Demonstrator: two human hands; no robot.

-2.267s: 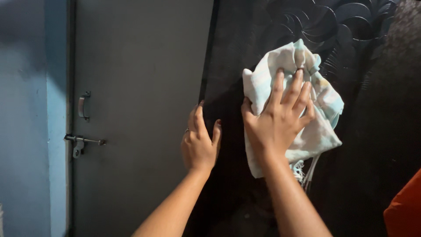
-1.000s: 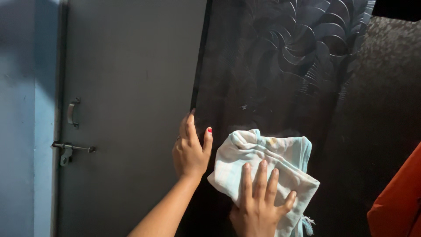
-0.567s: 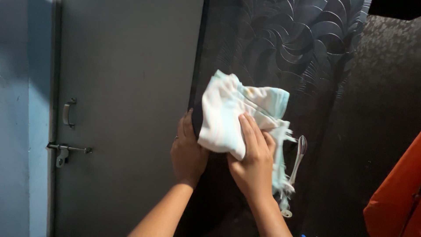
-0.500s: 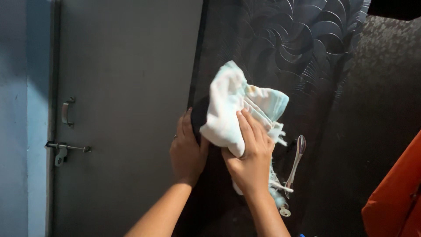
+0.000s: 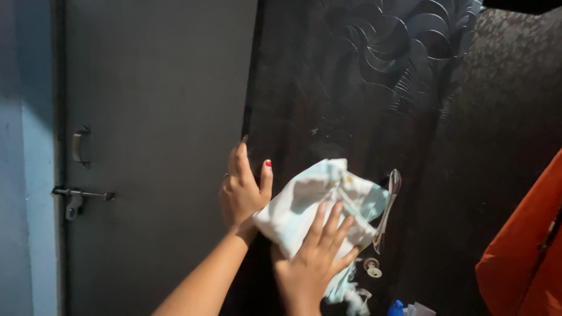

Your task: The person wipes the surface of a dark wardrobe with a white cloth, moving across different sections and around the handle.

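The person's right hand (image 5: pixel 313 257) lay flat in the lower centre of the frame, fingers spread wide and pressing a crumpled pale blue and white cloth (image 5: pixel 319 205) against the face of a dark cupboard door (image 5: pixel 351 105). The cloth sat just left of the door's slim metal handle (image 5: pixel 387 208), its right edge touching or nearly touching that handle; which of the two could not be told. A frayed tail of the cloth hung below the hand. The left hand (image 5: pixel 243 190) rested open at the left edge of the same door, palm against it, fingers upright and close together, thumb raised beside the cloth; it held nothing. A small round lock fitting (image 5: pixel 372 268) showed on the door below the handle. The door's upper right part carried a raised swirl pattern. To the left stood a plain grey door (image 5: pixel 158 117) with a pull handle (image 5: pixel 79 146) and a sliding bolt (image 5: pixel 79 196) near its left edge, next to a blue wall (image 5: pixel 23 175). An orange fabric (image 5: pixel 524 251) filled the lower right corner. A blue cap (image 5: pixel 397 308) showed at the bottom edge.
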